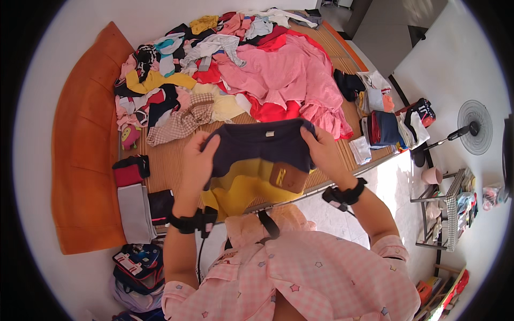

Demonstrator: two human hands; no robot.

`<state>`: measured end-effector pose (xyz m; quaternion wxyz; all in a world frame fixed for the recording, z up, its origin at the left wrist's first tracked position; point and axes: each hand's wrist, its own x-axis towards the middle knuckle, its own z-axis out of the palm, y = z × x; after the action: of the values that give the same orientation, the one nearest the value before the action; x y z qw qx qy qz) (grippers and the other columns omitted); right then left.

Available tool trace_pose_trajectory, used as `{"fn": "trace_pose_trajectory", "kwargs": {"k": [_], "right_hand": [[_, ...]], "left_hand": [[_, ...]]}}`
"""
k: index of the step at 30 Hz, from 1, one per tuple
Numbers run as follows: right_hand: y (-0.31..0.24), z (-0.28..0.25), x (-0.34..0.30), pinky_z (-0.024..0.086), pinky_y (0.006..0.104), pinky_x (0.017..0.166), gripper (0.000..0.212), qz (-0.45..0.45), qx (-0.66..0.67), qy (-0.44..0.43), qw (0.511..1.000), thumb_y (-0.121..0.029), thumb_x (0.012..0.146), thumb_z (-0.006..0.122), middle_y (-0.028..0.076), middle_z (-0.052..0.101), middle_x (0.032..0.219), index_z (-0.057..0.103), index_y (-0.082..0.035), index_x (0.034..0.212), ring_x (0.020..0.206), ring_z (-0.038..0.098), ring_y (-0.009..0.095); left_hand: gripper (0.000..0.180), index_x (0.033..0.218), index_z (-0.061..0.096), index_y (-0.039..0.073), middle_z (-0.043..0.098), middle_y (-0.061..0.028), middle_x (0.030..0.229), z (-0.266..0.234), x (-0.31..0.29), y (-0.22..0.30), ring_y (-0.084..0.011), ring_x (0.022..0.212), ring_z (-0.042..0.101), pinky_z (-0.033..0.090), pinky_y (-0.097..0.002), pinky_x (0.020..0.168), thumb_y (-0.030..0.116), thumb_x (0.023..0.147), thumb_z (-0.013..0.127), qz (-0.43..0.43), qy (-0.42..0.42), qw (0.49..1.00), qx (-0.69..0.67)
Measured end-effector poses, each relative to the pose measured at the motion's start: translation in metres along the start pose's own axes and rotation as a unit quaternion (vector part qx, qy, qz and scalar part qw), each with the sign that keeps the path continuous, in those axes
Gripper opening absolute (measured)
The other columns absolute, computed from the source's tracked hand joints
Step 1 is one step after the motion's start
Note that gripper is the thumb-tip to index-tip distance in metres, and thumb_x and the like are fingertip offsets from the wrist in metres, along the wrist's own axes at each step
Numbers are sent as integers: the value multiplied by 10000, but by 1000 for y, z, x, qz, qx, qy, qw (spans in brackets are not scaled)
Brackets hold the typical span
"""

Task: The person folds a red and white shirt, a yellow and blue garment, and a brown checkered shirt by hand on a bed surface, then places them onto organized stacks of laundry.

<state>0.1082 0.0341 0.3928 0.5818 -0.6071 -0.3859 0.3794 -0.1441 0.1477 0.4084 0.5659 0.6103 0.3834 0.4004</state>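
Note:
A navy and yellow shirt point(242, 143) hangs stretched between my two hands, its collar edge and pale label uppermost. A brown patch sits low on its right side. My left hand point(199, 160) grips the left shoulder, thumb on top. The right shoulder is pinched in my right hand point(323, 151). The shirt's lower yellow part drops toward my lap, and its bottom edge is partly folded out of sight. Just beyond it, on the slatted mat point(174, 160), lies a brown checked garment point(184, 120).
A heap of loose clothes with a large pink cloth point(278, 72) covers the far bed. Folded clothes point(383, 128) are stacked at the right, more folded pieces point(135, 211) at the left by the orange headboard point(85, 155). A fan point(474, 128) and rack point(447, 208) stand right.

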Motion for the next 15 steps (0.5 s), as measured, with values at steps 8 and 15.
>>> {"fn": "trace_pose_trajectory", "kwargs": {"k": [8, 15], "right_hand": [[-30, -5, -44, 442, 263, 579, 360, 120, 111, -8, 987, -332, 964, 422, 23, 571, 702, 573, -8, 995, 612, 502, 90], [-17, -39, -52, 452, 311, 573, 469, 5, -16, 11, 1000, -386, 970, 358, 111, 572, 658, 577, 4, 830, 593, 559, 192]], "left_hand": [[92, 910, 549, 30, 575, -178, 781, 171, -52, 22, -346, 684, 585, 450, -368, 576, 115, 873, 548, 131, 32, 970, 201], [100, 900, 612, 39, 575, -136, 751, 199, -45, 16, -311, 620, 577, 450, -359, 523, 43, 800, 607, 307, 42, 913, 265]]}}
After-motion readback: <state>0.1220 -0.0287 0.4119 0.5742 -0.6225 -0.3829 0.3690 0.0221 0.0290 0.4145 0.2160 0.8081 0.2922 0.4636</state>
